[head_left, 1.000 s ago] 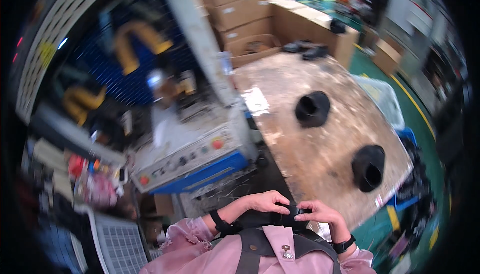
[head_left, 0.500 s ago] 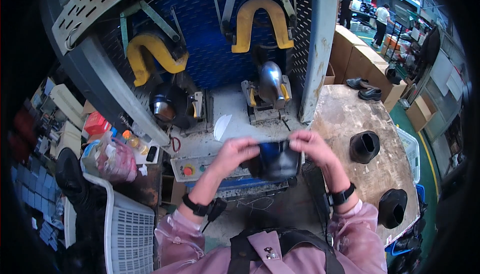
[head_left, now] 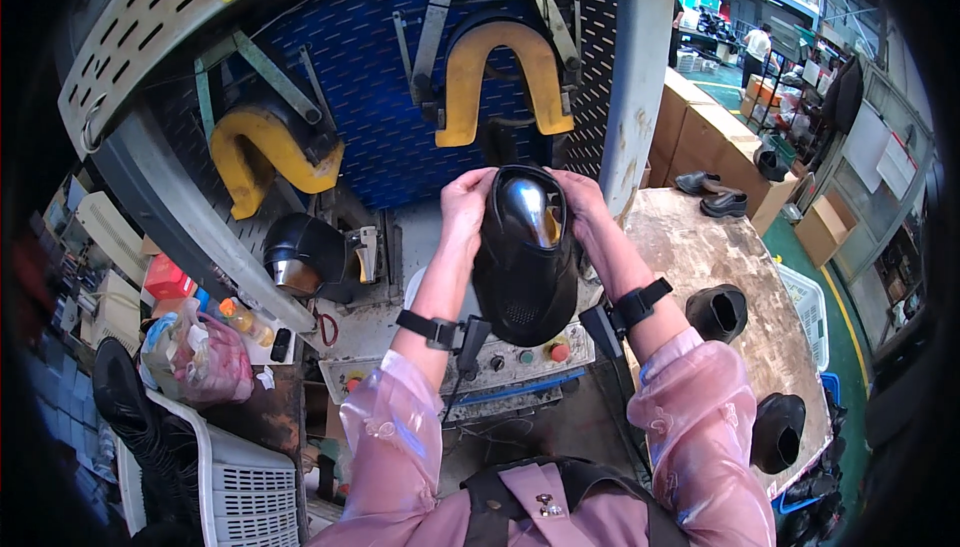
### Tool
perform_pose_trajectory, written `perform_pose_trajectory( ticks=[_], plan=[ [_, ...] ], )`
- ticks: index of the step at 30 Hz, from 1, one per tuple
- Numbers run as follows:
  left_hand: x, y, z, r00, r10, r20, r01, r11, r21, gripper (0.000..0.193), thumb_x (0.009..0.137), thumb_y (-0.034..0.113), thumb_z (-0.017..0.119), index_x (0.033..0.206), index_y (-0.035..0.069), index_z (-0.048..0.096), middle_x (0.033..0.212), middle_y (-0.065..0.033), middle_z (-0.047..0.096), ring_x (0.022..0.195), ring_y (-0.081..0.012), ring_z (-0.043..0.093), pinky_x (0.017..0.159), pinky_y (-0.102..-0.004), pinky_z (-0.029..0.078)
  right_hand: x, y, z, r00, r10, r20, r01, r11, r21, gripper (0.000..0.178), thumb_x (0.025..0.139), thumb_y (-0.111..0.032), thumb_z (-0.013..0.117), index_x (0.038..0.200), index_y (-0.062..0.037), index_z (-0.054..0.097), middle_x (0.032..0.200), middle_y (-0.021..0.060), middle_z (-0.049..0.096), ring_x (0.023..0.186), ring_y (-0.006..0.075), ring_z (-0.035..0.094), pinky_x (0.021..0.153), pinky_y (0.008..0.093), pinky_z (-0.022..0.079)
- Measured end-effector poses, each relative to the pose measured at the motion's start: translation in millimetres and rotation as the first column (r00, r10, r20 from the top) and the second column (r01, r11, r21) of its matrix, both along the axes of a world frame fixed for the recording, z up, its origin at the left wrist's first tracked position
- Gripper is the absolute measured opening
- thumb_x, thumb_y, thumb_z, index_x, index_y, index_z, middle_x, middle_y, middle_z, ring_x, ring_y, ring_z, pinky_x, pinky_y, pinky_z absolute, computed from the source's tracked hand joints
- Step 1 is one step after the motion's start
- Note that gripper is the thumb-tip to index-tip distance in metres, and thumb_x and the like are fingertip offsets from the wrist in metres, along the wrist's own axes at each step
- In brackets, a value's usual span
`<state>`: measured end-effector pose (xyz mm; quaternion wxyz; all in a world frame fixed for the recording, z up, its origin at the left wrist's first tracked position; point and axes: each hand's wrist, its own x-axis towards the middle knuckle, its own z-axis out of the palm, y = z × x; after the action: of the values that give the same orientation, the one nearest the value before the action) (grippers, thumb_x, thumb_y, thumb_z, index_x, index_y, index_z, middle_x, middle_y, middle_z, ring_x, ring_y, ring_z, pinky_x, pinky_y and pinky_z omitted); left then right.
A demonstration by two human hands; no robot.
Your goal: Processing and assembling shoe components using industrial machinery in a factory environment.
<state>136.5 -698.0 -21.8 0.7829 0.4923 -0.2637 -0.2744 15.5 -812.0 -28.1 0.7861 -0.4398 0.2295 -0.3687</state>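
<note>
Both hands grip a black shoe upper (head_left: pixel 522 292) by its sides at the far end. My left hand (head_left: pixel 466 203) pinches the left edge and my right hand (head_left: pixel 582 199) the right edge. The shiny metal heel form (head_left: pixel 527 212) shows through the upper's opening, and the upper lies around and in front of it. Above stands a yellow U-shaped clamp pad (head_left: pixel 505 75). On the left, another black upper (head_left: pixel 300 255) sits on the machine's second form, below a second yellow U-shaped pad (head_left: pixel 270 157).
A worn wooden table (head_left: pixel 655 247) on the right bears two black uppers (head_left: pixel 716 313) and a pair of dark shoes (head_left: pixel 722 203). The control panel (head_left: pixel 480 377) has coloured buttons. A white plastic basket (head_left: pixel 255 492) and a bag of pink stuff (head_left: pixel 205 357) stand left.
Both hands have moved forward with the upper, from in front of the machine to its right-hand metal form. The view has shifted a little as well.
</note>
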Motion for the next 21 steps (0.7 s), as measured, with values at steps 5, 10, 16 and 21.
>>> perform_pose_trajectory(
  ticks=[5, 10, 16, 21],
  plan=[
    [2.2, 9.7, 33.7, 0.809, -0.001, 0.588, 0.003, 1.000, -0.003, 0.034, 0.096, 0.027, 0.046, 0.105, 0.001, 0.065, 0.104, -0.0058, 0.065, 0.100, -0.0152, 0.057, 0.094, -0.0281, 0.039, 1.9, -12.0, 2.8, 0.986, 0.040, -0.162, -0.081, 0.963, -0.258, 0.016, 0.083, -0.016, 0.067, 0.075, -0.0032, 0.063, 0.067, 0.0003, 0.060, 0.059, 0.0061, 0.051, 0.054, 0.0205, 0.040],
    [-14.4, 4.4, 58.8, 0.620, -0.406, 0.671, 0.204, 0.910, 0.362, 0.056, 0.099, 0.043, 0.029, 0.110, 0.000, 0.063, 0.109, -0.0092, 0.063, 0.105, -0.0164, 0.055, 0.098, -0.0289, 0.036, -10.5, -15.4, -0.9, 0.984, 0.099, -0.150, -0.140, 0.944, -0.300, 0.017, 0.085, -0.022, 0.066, 0.082, -0.0049, 0.063, 0.067, -0.0010, 0.058, 0.058, 0.0059, 0.050, 0.053, 0.0203, 0.040],
    [-28.4, 24.4, 50.6, 0.611, -0.200, 0.766, 0.005, 0.969, 0.249, 0.063, 0.097, 0.049, 0.025, 0.112, 0.001, 0.062, 0.117, -0.0107, 0.060, 0.112, -0.0210, 0.052, 0.102, -0.0303, 0.032, -114.8, 84.8, -61.3, 0.933, 0.343, 0.112, -0.358, 0.916, 0.179, 0.054, 0.091, -0.047, 0.049, 0.128, -0.0071, 0.046, 0.122, 0.0045, 0.057, 0.110, 0.0161, 0.055, 0.091, 0.0324, 0.044],
    [-38.2, 20.4, 41.4, 0.526, -0.153, 0.837, -0.024, 0.980, 0.195, 0.063, 0.097, 0.049, 0.025, 0.114, -0.001, 0.059, 0.124, -0.0142, 0.055, 0.122, -0.0264, 0.045, 0.103, -0.0317, 0.031, -124.0, 141.3, -114.8, 0.975, 0.088, 0.205, -0.157, 0.922, 0.354, 0.045, 0.091, -0.040, 0.053, 0.118, -0.0044, 0.054, 0.119, 0.0065, 0.059, 0.106, 0.0153, 0.058, 0.090, 0.0323, 0.045]
  ],
)
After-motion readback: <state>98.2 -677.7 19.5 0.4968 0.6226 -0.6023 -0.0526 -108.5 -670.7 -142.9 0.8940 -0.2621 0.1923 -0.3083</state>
